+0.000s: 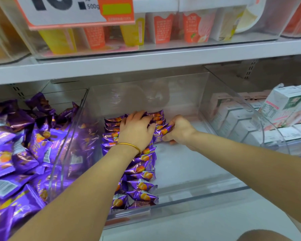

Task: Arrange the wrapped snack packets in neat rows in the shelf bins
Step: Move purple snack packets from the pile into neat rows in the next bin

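The one camera sits on my head. It looks forward and down, from close up, into the clear plastic shelf bin (189,197).

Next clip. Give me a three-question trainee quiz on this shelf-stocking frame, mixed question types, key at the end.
1. True or false: the right hand grips a purple packet.
2. The left hand: A) rests on the packet rows in the middle bin; B) hangs idle outside it; C) pinches a single packet in the air.
3. Fill in: the loose heap of packets lies in the bin to the ____ of the middle bin.
Key: 1 true; 2 A; 3 left.
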Demonstrator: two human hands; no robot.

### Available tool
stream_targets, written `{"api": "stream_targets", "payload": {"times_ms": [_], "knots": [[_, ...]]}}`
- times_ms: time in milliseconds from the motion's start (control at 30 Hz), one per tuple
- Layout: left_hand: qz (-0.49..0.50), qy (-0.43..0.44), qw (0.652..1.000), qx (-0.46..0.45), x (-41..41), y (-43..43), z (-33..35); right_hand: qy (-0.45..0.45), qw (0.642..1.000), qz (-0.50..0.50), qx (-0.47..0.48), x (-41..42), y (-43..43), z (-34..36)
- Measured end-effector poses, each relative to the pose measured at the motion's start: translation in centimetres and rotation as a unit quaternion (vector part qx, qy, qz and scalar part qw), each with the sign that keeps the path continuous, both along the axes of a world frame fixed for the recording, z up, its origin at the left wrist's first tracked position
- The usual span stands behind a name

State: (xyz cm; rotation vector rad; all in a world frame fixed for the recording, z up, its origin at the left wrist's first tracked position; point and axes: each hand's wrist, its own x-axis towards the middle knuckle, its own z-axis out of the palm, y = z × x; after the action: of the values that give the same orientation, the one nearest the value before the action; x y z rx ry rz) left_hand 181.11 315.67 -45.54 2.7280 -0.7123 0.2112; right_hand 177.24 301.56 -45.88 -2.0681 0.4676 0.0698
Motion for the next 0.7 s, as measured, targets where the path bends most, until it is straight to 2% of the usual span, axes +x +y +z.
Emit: {"api": "stream_targets", "payload": {"times_ms": [133,333,533,600,700], "knots": [[-0.007,0.018,0.999,0.039,0.2,0.1,-0.2,-0.006,1.0,0.023,0.011,-0.2,0.6,0.2],[-0.012,0.045,0.998,0.042,0.4,0.4,0.7,0.002,0.999,0.046,0.019,-1.1,0.6,1.1],[-0.01,0.055,0.997,0.052,0.0,1.2,1.9,0.023,1.0,0.012,0.015,-1.7,0.2,1.9],[-0.012,0.057,0.997,0.059,-0.6,1.4,2.7,0.012,1.0,-0.002,-0.001,-2.2,0.2,2.5],[-0.036,0.06,0.995,0.072,-2.2,1.9,4.9,-0.054,0.997,-0.007,-0.045,-3.0,0.9,3.9]]}}
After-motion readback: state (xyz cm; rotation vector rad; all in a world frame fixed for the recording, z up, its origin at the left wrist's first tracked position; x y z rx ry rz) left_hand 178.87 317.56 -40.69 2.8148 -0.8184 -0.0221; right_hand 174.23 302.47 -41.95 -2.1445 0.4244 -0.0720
